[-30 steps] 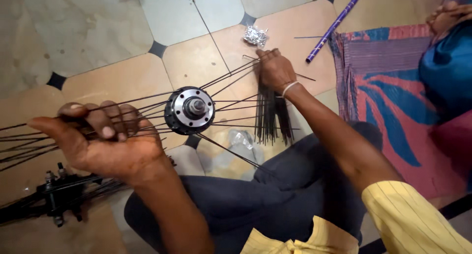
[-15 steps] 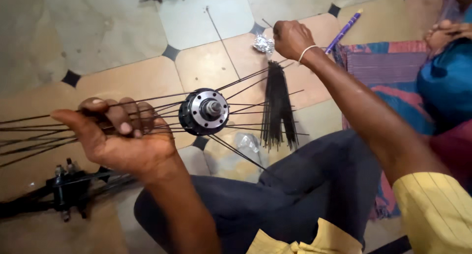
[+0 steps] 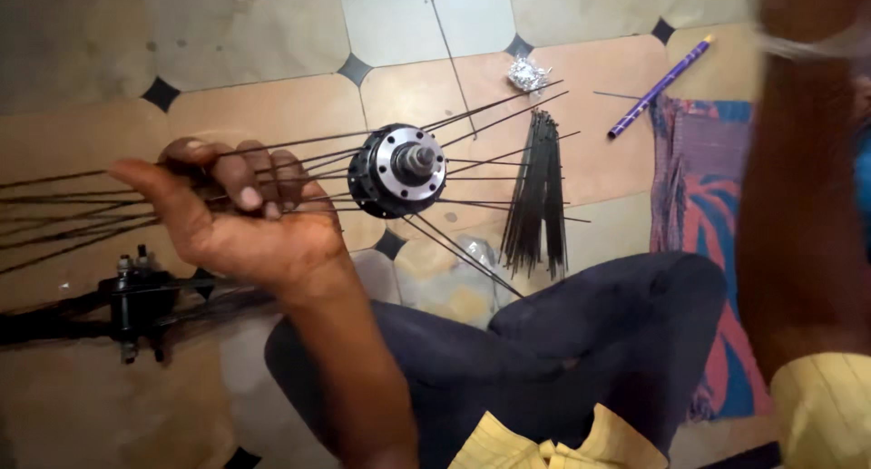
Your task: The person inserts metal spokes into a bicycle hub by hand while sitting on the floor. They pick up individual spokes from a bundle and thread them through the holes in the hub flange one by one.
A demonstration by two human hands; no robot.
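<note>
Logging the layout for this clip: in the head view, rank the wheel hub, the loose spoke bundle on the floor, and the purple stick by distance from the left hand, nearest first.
From the left hand:
1. Wheel hub, just right of the fingers, on the spokes the hand grips.
2. Loose spoke bundle, on the floor further right.
3. Purple stick, far upper right, by the cloth.

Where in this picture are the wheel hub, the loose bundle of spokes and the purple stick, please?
wheel hub (image 3: 400,169), head view, on its silver flange face.
bundle of spokes (image 3: 537,197), head view, mid-length of the bundle.
purple stick (image 3: 659,87), head view, middle of its shaft.
</note>
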